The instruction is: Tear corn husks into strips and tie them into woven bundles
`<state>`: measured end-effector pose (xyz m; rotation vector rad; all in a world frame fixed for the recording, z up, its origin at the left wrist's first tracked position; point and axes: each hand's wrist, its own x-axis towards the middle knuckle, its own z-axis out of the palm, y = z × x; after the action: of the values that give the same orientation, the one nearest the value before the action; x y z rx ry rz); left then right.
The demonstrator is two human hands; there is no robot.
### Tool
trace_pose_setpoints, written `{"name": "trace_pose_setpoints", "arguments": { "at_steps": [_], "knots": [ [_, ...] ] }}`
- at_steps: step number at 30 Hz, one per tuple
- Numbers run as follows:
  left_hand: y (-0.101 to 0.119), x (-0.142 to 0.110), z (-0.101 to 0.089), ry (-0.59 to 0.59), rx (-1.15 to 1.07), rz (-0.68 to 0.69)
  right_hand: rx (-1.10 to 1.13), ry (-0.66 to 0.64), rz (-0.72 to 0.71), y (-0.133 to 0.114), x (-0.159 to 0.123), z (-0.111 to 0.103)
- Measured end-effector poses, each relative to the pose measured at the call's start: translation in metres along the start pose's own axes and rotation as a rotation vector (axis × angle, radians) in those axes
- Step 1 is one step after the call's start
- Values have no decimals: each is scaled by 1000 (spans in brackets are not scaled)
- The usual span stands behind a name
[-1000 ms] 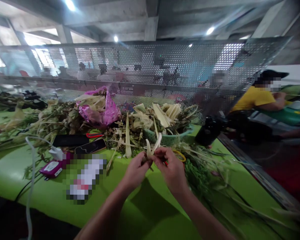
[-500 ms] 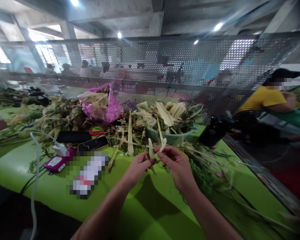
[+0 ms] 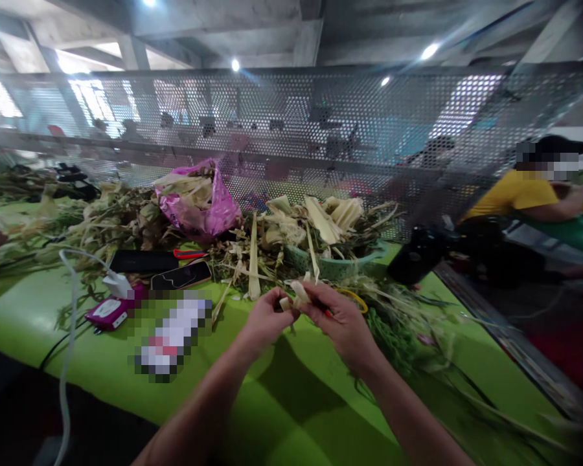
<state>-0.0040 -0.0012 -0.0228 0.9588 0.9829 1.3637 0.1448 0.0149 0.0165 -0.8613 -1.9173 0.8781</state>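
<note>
Fingers of the bare left hand (image 3: 272, 317) and the bare right hand (image 3: 337, 317) pinch a pale, cream-coloured folded husk strip (image 3: 300, 294) between them, above the green-covered desk (image 3: 199, 369). Its visible upper end rises away from the wearer, the long axis slanting up and leaning slightly left; the lower part is hidden by the fingers. Beyond it sits a pale green plastic basket (image 3: 337, 265), piled with dried husks (image 3: 320, 220). A yellow ring-shaped handle (image 3: 357, 299) lies near the right hand.

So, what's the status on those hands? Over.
Left hand, right hand: both pinching pale, curled plant strip. Light-green basin heaped with dry husks just beyond, not blocking them.
</note>
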Motion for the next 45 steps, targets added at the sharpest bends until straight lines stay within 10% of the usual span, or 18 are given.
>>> {"name": "trace_pose_setpoints", "arguments": {
  "at_steps": [45],
  "knots": [
    [13, -8, -7, -117, 15, -23, -507, -60, -228, -4, -2, -9]
  ]
}}
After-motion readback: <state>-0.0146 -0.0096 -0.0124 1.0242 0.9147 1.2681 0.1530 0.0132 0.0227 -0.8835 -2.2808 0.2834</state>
